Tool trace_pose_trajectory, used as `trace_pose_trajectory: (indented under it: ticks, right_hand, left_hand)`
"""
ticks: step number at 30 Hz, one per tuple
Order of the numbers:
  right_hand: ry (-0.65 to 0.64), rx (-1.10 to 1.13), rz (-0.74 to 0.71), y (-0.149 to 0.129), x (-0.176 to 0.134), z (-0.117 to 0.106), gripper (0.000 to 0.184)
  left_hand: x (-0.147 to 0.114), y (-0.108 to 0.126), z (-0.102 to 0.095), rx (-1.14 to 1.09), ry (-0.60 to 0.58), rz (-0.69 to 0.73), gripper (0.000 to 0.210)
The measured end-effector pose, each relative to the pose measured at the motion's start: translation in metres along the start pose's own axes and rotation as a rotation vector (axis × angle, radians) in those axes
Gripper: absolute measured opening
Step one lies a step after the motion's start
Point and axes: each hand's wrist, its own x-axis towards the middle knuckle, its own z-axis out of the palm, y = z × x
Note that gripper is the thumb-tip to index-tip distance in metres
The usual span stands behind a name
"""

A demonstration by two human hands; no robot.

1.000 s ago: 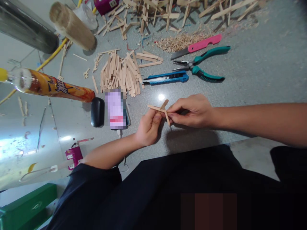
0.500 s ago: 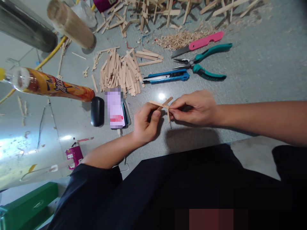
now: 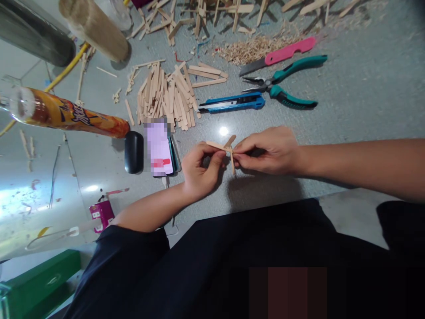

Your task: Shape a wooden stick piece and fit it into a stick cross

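Note:
Between my hands is a small piece made of crossed wooden craft sticks (image 3: pixel 217 145), with one stick pointing down and others splaying up and to the left. My left hand (image 3: pixel 204 170) pinches it from the left, thumb and forefinger closed near the crossing. From the right, my right hand (image 3: pixel 268 150) pinches the same crossed sticks at the joint with thumb and fingertips. The fingers hide part of where the sticks meet. Beyond my hands lie a blue box cutter (image 3: pixel 232 103) and pliers with teal handles (image 3: pixel 285 82), touching neither hand.
A pile of loose craft sticks (image 3: pixel 166 97) lies beyond my left hand, near a phone (image 3: pixel 159 150), a black case (image 3: pixel 133 152) and a drink bottle (image 3: pixel 76 116). A pink-handled blade (image 3: pixel 285 53) rests by wood chips (image 3: pixel 255 48). Stick assemblies (image 3: pixel 232 9) stand at the back.
Both hands keep their pinch on the crossed sticks, whose angle has shifted slightly. The whole view has moved a little.

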Motion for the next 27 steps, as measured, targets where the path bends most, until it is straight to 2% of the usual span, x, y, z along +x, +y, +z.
trace_pose_trajectory:
  ticks: [9, 14, 16, 18, 21, 27]
  right_hand:
    - [-0.019, 0.041, 0.075, -0.004, 0.001, 0.001, 0.006]
    - [0.087, 0.08, 0.116, -0.001, 0.004, 0.001, 0.017]
    - [0.072, 0.09, 0.122, 0.003, 0.006, 0.0, 0.022]
    - [0.016, 0.072, 0.104, 0.007, 0.009, -0.001, 0.024]
    - [-0.035, 0.039, 0.046, 0.008, 0.012, -0.002, 0.012]
    - [-0.03, 0.011, -0.04, 0.004, 0.012, -0.002, 0.014]
  left_hand:
    - [0.001, 0.005, 0.003, -0.167, -0.022, -0.098, 0.008]
    - [0.001, 0.007, 0.005, -0.324, -0.006, -0.294, 0.018]
    - [0.002, 0.008, 0.006, -0.411, -0.005, -0.368, 0.025]
    - [0.005, 0.009, 0.007, -0.493, -0.014, -0.437, 0.031]
    - [0.008, 0.012, 0.009, -0.579, -0.019, -0.503, 0.036]
    - [0.007, 0.01, 0.009, -0.638, -0.054, -0.473, 0.034]
